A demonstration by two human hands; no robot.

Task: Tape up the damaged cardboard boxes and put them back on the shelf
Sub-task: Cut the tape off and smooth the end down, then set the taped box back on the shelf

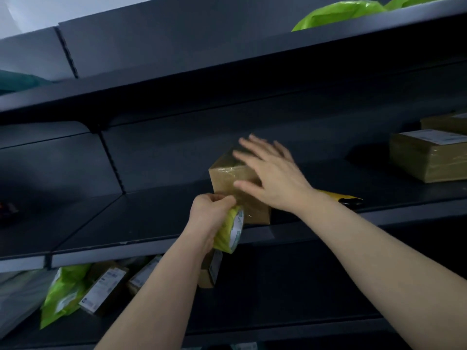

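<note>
Left hand [211, 210], tape roll [231, 233] at box [225, 181] front

The dark metal shelving [202, 79] was inspected. On its middle shelf [151, 218] a small cardboard box [227, 180], glossy with tape, stood near the front edge. A yellow mailer [338, 197] lay flat just to its right. Well apart to the right sat a taped carton [427, 157], with another carton [444, 123] behind it. The lower shelf [252, 329] held a green bag [65, 291] and labelled boxes [106, 289].
</note>
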